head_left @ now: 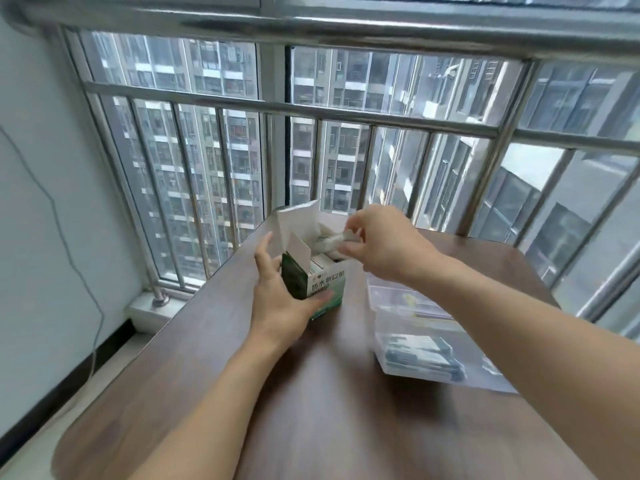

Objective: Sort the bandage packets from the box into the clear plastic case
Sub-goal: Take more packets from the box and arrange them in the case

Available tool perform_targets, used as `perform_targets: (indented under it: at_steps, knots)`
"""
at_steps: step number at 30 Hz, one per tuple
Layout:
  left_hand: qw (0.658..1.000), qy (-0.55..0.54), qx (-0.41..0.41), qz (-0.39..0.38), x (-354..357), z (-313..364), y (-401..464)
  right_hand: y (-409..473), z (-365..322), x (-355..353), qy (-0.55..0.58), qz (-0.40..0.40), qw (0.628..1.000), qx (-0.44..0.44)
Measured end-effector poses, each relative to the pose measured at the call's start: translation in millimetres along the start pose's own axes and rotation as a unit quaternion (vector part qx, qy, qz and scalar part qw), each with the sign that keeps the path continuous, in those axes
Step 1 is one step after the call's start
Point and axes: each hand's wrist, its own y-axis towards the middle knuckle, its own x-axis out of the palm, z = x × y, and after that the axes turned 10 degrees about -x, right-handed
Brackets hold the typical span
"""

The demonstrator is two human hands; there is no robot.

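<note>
A green and white bandage box (325, 285) stands on the brown table (311, 393) with its top flaps open. My left hand (280, 296) holds the box from the left, thumb across its front. Above the box's opening, my right hand (381, 240) pinches a bundle of white bandage packets (332, 240) that pokes out of the box. To the right lies the clear plastic case (408, 327), open, with several dark packets in its near compartment; my right forearm crosses over part of it.
A steel railing (346, 116) and window stand just behind the table's far edge. A white wall with a thin grey cable (69, 258) is at the left. The floor drops away on the table's left side.
</note>
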Motion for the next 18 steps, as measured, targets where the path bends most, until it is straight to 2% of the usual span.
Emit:
perform_targets:
  at_steps: [5, 8, 11, 13, 15, 18]
  knots:
    - [0.999, -0.026, 0.022, -0.002, -2.2, -4.6, 3.8, -5.1, -15.8, -3.0, -0.021, 0.155, 0.984, -0.08]
    - [0.999, -0.027, 0.036, -0.002, -2.1, -3.4, 2.6, -9.4, -26.6, -6.6, -0.04, 0.193, 0.97, -0.14]
    - [0.999, -0.012, 0.038, -0.002, 0.4, -2.6, 1.2, -12.3, -30.0, -1.6, -0.126, 0.181, 0.954, -0.203]
    - [0.999, -0.012, 0.034, 0.002, 1.1, -2.4, 0.7, -13.2, -28.5, 6.3, -0.182, 0.14, 0.949, -0.218]
    - [0.999, -0.008, 0.048, 0.002, 0.9, -1.5, 0.3, -11.3, -23.2, 13.8, -0.196, 0.088, 0.957, -0.195]
    - [0.996, 0.022, 0.091, 0.003, 2.0, 2.6, -4.5, -4.1, -17.6, 19.7, -0.157, 0.015, 0.979, -0.126]
